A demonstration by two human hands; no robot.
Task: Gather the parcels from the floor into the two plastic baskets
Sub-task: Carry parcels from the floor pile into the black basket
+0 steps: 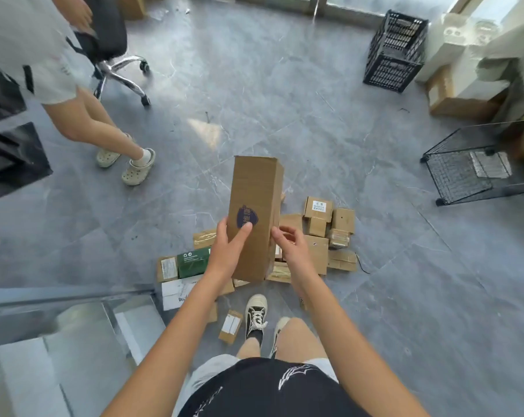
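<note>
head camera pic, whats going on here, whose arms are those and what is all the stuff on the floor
There is no machine here. The picture comes from a wide-angle camera worn on a person's head, looking forward and down, so the two bare arms reaching up from the bottom are the wearer's own, and the sneakers below are their feet.

The left hand grips a tall brown cardboard box lifted above the pile, with the thumb across its front. The right hand is at the box's right edge with loosely curled fingers; whether it grips the box is unclear.

On the grey floor beneath lies a heap of small parcels, mostly brown cardboard, plus a green box.

Farther off on the right stand a black plastic crate and a black wire basket. At the upper left is another person beside an office chair.
</note>
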